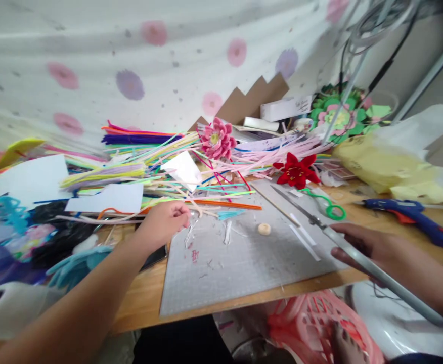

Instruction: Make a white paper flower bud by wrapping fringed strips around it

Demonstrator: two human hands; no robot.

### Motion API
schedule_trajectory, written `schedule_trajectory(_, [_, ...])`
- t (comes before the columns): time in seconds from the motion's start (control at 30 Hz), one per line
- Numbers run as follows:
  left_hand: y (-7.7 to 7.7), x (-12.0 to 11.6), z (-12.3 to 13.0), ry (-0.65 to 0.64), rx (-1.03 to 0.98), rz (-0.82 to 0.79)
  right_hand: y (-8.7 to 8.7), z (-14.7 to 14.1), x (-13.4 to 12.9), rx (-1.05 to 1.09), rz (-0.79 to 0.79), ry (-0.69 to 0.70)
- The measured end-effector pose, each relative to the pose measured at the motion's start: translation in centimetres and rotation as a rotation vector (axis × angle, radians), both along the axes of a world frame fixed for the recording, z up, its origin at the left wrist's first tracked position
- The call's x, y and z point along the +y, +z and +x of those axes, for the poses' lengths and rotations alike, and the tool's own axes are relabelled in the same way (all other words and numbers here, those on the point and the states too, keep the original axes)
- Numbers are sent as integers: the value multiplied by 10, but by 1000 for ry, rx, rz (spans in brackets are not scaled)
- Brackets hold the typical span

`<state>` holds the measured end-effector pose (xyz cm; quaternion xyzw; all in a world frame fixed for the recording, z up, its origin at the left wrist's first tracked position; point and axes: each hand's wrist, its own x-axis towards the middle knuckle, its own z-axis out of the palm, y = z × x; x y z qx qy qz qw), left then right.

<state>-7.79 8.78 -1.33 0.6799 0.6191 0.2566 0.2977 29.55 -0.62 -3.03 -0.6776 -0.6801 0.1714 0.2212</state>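
My left hand (pixel 164 221) is closed above the left part of the grey cutting mat (pixel 214 273), its fingertips pressed together; whatever they may hold is too small to make out. Thin white strands (pixel 189 233) lie just below those fingers, and a small white bundle (pixel 227 233) is to their right. At the right, my right hand (pixel 365 247) is closed around a scissors-like metal tool (pixel 343 243) with a long narrow blade and a grey handle. Its tip points up and left over the mat. A roll of beige tape (pixel 264 229) and white strips (pixel 305 235) lie between the hands.
Behind the mat are heaped pipe cleaners (pixel 103 174), a pink flower (pixel 217 139) and a red flower (pixel 297 171). Green-handled scissors (pixel 335 211) and a blue glue gun (pixel 407 210) lie at right. Blue gloves (pixel 79 265) are at left, a pink plastic basket (pixel 301 323) below.
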Motion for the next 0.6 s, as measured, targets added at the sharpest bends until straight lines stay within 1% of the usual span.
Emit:
schedule_trajectory(0.07, [3, -5, 18, -64, -56, -19, -5, 24, 11, -222, -41, -87])
schedule_trajectory(0.1, [4, -8, 29, -91, -125, -38, -7, 34, 15, -291, -73, -99])
schedule_trajectory(0.2, [4, -13, 60, -161, -268, -92, -12, 56, 25, -423, -148, -93])
schedule_trajectory(0.3, [-3, -13, 82, -176, -342, -124, -17, 62, 31, -498, -161, -107])
schedule_trajectory(0.37, [-12, -12, 88, -169, -384, -118, -20, 61, 33, -518, -157, -110])
schedule_trajectory(0.47, [-26, -13, 88, -157, -432, -125, -22, 58, 38, -524, -170, -95])
schedule_trajectory(0.53, [-32, -14, 85, -153, -440, -144, -19, 57, 39, -515, -181, -74])
schedule_trajectory(0.6, [-34, -14, 82, -159, -449, -153, -13, 56, 36, -508, -159, -46])
